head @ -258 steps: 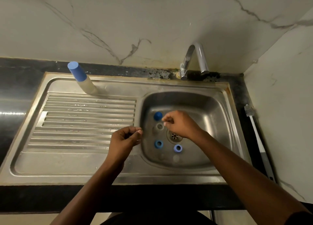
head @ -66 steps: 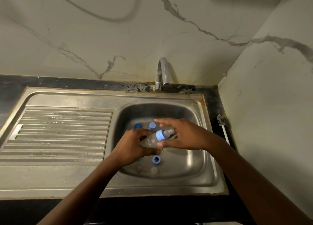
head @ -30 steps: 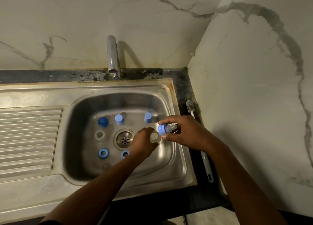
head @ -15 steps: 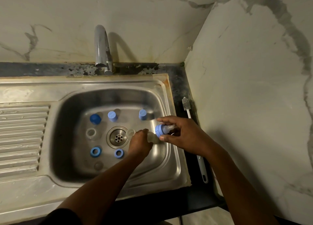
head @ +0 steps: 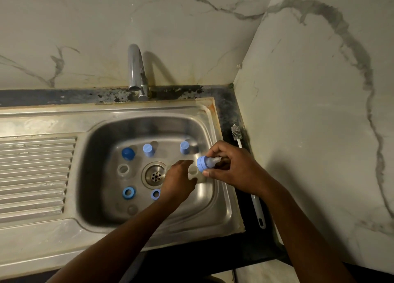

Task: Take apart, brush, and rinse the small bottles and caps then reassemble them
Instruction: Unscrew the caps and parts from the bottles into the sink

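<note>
The right hand (head: 232, 167) pinched a blue screw collar with clear teat (head: 207, 162) between thumb and fingers. It sat just beside the open mouth of the small clear plastic bottle (head: 194, 172), which the left hand (head: 180, 180) gripped low over the steel sink basin (head: 221, 197). Beyond them, three blue caps (head: 148, 150) stood behind the drain (head: 156, 175), two blue rings (head: 129, 192) lay nearer, and a long-handled bottle brush (head: 257, 208) rested on the dark counter to the right.

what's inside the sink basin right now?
Around the drain: a dark blue cap, two light blue caps, a clear ring, two blue rings. The left hand holds a clear bottle, the right hand a blue nipple collar. Basin floor beneath both hands is hidden.
</note>
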{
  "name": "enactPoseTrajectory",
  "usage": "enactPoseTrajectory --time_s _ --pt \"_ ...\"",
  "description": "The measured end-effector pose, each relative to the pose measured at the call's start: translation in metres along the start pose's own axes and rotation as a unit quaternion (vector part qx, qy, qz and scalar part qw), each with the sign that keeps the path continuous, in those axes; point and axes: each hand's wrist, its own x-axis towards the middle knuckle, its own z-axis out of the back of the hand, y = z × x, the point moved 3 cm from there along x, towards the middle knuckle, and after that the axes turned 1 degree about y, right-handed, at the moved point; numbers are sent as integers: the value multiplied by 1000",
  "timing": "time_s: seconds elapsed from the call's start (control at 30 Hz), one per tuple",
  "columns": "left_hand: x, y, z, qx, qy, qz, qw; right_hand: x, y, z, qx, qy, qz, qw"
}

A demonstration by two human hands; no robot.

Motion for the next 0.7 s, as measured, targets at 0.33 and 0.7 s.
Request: enactPoseTrajectory --time_s 0.33,0.7 --pt "-55 -21 69 -287 -53 10 956 -3 21 -9 59 -30 27 997" --pt "-84 -59 95 -478 -29 -27 878 -5 37 -22 128 -75 59 987"
